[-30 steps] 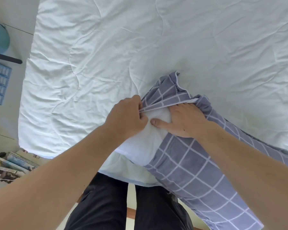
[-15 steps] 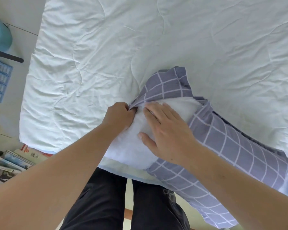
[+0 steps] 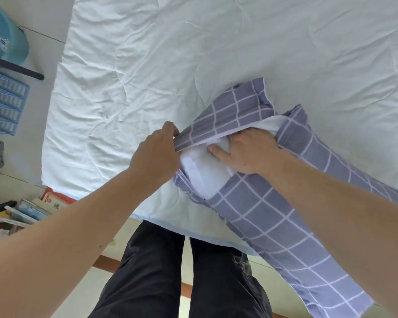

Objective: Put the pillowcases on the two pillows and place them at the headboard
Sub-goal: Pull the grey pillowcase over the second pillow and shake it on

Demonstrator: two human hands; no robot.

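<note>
Checked pillowcase [image 3: 257, 216] | left hand [image 3: 155, 154] pinches hem | right hand [image 3: 251, 150] flat on pillow [image 3: 205, 177]

Pillowcase [image 3: 269, 216] grey-blue, white grid; pillow [image 3: 205, 173] white; quilt [image 3: 193, 53] white; trousers [image 3: 147, 278] black.

A bed [image 3: 216, 53] covered by a creased white quilt [image 3: 147, 76] carries a white pillow [image 3: 207, 177] partly inside a grey checked pillowcase [image 3: 274, 221] at its near right edge.

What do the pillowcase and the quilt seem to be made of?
Pillowcase: thin woven cloth, likely cotton or a blend, matte grey-blue with white grid lines; it folds and creases softly. Quilt: white padded fabric, matte, with curved stitch lines and fine wrinkles.
</note>
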